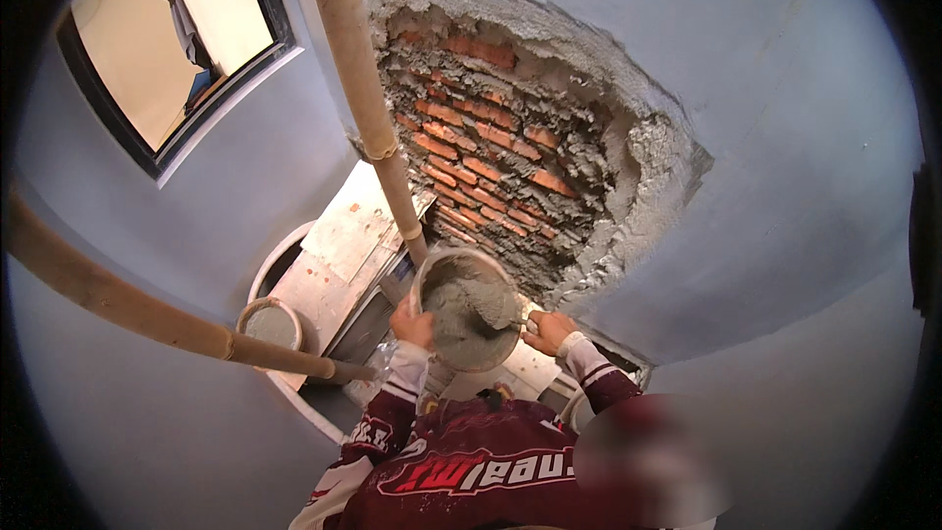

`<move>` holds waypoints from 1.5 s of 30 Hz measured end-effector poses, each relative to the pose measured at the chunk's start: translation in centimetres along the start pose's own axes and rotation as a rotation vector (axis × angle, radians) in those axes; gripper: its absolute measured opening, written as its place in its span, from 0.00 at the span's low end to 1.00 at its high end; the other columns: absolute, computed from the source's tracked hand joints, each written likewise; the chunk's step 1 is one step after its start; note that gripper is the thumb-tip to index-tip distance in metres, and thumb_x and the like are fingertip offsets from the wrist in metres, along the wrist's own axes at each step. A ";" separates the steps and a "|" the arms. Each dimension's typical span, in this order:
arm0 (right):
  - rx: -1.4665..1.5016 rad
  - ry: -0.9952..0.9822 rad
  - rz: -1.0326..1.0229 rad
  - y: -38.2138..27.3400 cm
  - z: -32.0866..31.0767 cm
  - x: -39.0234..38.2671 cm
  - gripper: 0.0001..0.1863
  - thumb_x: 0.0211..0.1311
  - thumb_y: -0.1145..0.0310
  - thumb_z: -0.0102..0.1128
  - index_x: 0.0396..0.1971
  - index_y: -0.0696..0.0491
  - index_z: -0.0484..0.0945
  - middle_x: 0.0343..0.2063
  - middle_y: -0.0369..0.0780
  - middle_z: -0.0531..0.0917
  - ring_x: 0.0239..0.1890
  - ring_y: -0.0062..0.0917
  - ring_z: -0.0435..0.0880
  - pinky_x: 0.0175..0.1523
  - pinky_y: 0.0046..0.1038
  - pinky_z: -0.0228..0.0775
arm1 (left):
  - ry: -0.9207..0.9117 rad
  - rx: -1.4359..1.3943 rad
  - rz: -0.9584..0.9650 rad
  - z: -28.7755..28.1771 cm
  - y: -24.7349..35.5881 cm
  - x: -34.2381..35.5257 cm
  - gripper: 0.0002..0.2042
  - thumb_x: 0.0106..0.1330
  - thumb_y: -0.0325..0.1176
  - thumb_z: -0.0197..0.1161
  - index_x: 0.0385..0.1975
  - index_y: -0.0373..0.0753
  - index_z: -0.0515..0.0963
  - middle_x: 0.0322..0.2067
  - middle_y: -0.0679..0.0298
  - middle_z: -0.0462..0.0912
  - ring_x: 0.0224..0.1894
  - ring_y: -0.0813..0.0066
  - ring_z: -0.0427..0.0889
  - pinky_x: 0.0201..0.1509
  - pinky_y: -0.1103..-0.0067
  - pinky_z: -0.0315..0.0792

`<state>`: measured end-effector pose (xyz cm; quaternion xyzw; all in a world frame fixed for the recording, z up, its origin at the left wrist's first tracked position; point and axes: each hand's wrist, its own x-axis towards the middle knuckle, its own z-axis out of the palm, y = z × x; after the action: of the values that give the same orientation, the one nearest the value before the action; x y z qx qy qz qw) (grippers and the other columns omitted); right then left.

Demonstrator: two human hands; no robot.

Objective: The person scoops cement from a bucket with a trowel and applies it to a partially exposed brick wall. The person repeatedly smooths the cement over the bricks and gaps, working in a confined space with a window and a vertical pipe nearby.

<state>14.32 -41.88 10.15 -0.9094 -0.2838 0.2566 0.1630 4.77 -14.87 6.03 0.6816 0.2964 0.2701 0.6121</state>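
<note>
My left hand (412, 326) grips the rim of a round bucket (433, 346) holding wet grey mortar. My right hand (550, 332) is closed on the handle of a trowel (496, 307), whose blade is loaded with mortar at the bucket's right side. Beyond the bucket is a wall patch of exposed red brick (481, 137), streaked with mortar and bordered by rough grey render (648, 167).
Bamboo poles (358, 88) (128, 299) slope down on the left and centre. Below lie pale boards (334, 221), a small bucket (267, 324) and a white rounded rim (316, 420). Blue-grey walls (736, 39) surround me, with a dark-framed window opening (167, 152) upper left.
</note>
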 end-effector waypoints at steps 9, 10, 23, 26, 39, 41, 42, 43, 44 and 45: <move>0.176 -0.035 -0.553 -2.3 -15.5 -2.0 0.17 0.50 0.60 0.68 0.35 0.56 0.80 0.26 0.48 0.82 0.30 0.38 0.82 0.36 0.35 0.72 | 0.192 -0.117 -0.238 -2.2 -8.1 -3.8 0.13 0.44 0.17 0.55 0.32 0.30 0.78 0.23 0.66 0.79 0.21 0.78 0.73 0.23 0.78 0.67; 0.270 -0.080 -0.558 -1.9 -17.2 -1.8 0.16 0.51 0.61 0.68 0.35 0.57 0.81 0.24 0.44 0.82 0.28 0.32 0.81 0.34 0.33 0.71 | 0.216 -0.124 -0.260 -2.3 -7.7 -4.6 0.12 0.44 0.17 0.55 0.31 0.30 0.78 0.23 0.66 0.78 0.22 0.79 0.73 0.23 0.78 0.67; 0.281 0.347 -0.106 4.6 -25.2 -6.1 0.13 0.58 0.61 0.65 0.32 0.57 0.79 0.19 0.37 0.80 0.19 0.21 0.78 0.25 0.26 0.70 | 0.288 0.055 -0.230 -6.8 -7.1 -5.8 0.21 0.46 0.18 0.56 0.45 0.31 0.80 0.37 0.59 0.85 0.37 0.70 0.83 0.44 0.76 0.74; -0.017 0.064 -0.215 3.5 -13.9 -1.3 0.21 0.57 0.52 0.60 0.34 0.58 0.80 0.31 0.54 0.83 0.37 0.47 0.83 0.43 0.41 0.74 | 0.228 0.221 -0.034 -5.6 -9.6 -4.1 0.23 0.47 0.18 0.56 0.47 0.32 0.79 0.39 0.58 0.85 0.41 0.69 0.83 0.48 0.75 0.74; -0.375 0.106 -0.217 -7.7 1.5 1.0 0.12 0.60 0.66 0.49 0.29 0.54 0.82 0.29 0.49 0.85 0.32 0.39 0.87 0.32 0.38 0.78 | -0.131 0.197 0.508 -0.7 2.8 -1.8 0.05 0.44 0.20 0.55 0.22 0.27 0.73 0.44 0.49 0.82 0.45 0.60 0.81 0.47 0.75 0.72; -0.377 0.189 -0.054 -6.7 -0.4 1.5 0.11 0.60 0.67 0.49 0.31 0.52 0.82 0.29 0.45 0.86 0.33 0.37 0.87 0.33 0.39 0.78 | -0.165 0.182 0.523 -0.4 3.6 -1.7 0.05 0.43 0.20 0.55 0.21 0.27 0.72 0.43 0.49 0.82 0.44 0.60 0.81 0.46 0.75 0.72; -0.393 0.116 -0.032 -6.1 -0.4 1.8 0.11 0.59 0.65 0.52 0.32 0.53 0.82 0.30 0.46 0.86 0.34 0.38 0.87 0.36 0.39 0.78 | -0.193 0.169 0.532 0.0 4.0 -1.8 0.04 0.43 0.20 0.55 0.21 0.27 0.72 0.43 0.49 0.82 0.44 0.60 0.81 0.46 0.75 0.72; -0.408 0.042 -0.012 -5.4 0.2 2.5 0.12 0.58 0.64 0.55 0.34 0.53 0.82 0.30 0.46 0.85 0.35 0.39 0.86 0.38 0.40 0.78 | -0.212 0.158 0.533 0.2 4.4 -2.1 0.05 0.43 0.20 0.54 0.22 0.27 0.73 0.44 0.49 0.81 0.45 0.59 0.81 0.48 0.75 0.72; -0.352 -0.036 -0.090 -3.6 2.3 3.6 0.14 0.56 0.61 0.58 0.35 0.55 0.82 0.31 0.49 0.85 0.37 0.42 0.85 0.40 0.40 0.78 | -0.246 0.135 0.541 1.0 5.1 -2.3 0.06 0.43 0.19 0.54 0.23 0.27 0.73 0.44 0.49 0.81 0.47 0.59 0.81 0.49 0.75 0.72; -0.295 -0.119 -0.188 -2.2 5.0 4.8 0.17 0.55 0.58 0.61 0.36 0.57 0.81 0.31 0.52 0.84 0.38 0.46 0.84 0.42 0.41 0.77 | -0.263 0.123 0.545 1.3 5.4 -2.4 0.07 0.43 0.19 0.53 0.24 0.26 0.74 0.45 0.48 0.81 0.48 0.58 0.81 0.51 0.75 0.72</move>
<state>13.96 -36.50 5.28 -0.8760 -0.4115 0.2492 0.0342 4.49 -17.97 11.25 0.8009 0.0365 0.3153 0.5078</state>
